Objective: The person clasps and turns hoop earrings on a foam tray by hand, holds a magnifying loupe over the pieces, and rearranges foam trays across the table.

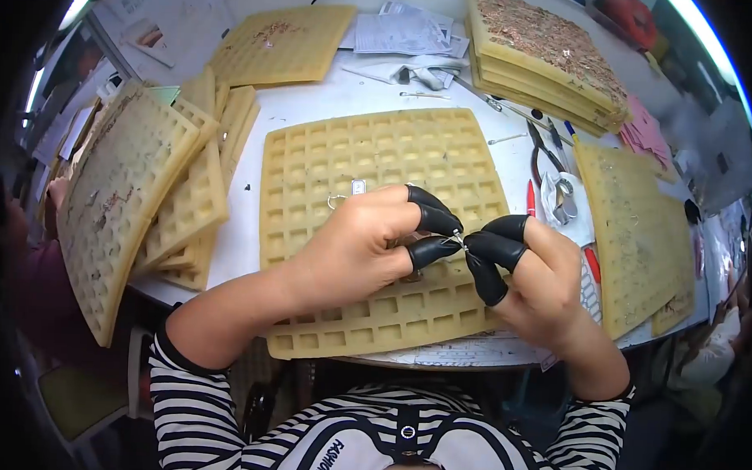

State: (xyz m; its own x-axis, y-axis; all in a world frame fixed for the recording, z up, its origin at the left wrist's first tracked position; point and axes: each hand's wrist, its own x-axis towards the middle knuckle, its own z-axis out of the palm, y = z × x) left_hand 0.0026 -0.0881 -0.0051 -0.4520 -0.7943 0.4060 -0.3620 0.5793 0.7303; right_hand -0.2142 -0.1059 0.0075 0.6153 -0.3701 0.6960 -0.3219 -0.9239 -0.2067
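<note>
My left hand (376, 227) and my right hand (536, 265) meet above a yellow compartment tray (373, 314). Black finger cots cover several fingertips on both. Between the pinched fingertips is a small silvery metal piece (458, 237), gripped from both sides; its exact kind is too small to make out. Just beyond my left hand, a small silver piece with a pale rectangular face (359, 186) lies on the tray, and a thin ring-shaped piece (336, 201) lies beside it. My hands and forearms hide part of the tray's middle.
Yellow trays (125, 193) lean in a pile at the left, and a tall tray stack (547, 67) stands back right. Pliers (538, 154), a red pen (530, 197) and a silver roll (564, 200) lie right of the tray. Papers (404, 33) lie at the back.
</note>
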